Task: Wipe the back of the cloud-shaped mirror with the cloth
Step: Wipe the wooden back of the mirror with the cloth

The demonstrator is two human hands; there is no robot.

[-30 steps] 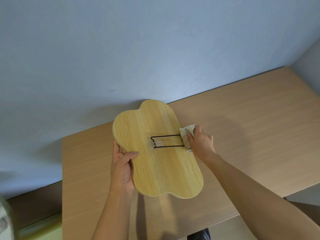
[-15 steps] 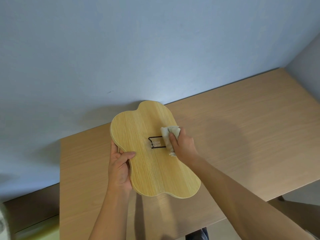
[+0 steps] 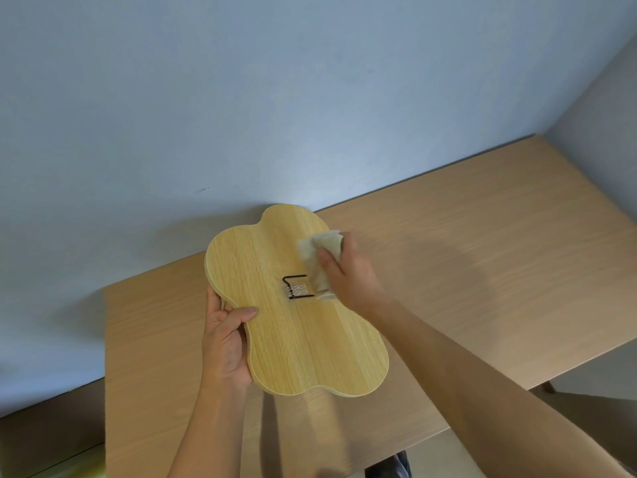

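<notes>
The cloud-shaped mirror (image 3: 293, 332) faces me with its light wooden back, held tilted above the table. A black wire stand (image 3: 296, 287) is fixed near its middle, partly hidden by the cloth. My left hand (image 3: 225, 339) grips the mirror's left edge, thumb across the wood. My right hand (image 3: 348, 274) presses a crumpled pale cloth (image 3: 322, 258) onto the upper right part of the back. The hand and cloth look slightly blurred.
A light wooden table (image 3: 482, 253) lies under the mirror, set against a pale blue wall (image 3: 275, 98). A second wall meets it at the far right. The table's near edge runs below my right forearm.
My right hand swept the cloth left from the mirror's right edge over the wire stand, then up towards the upper right lobe. The left hand kept its grip.
</notes>
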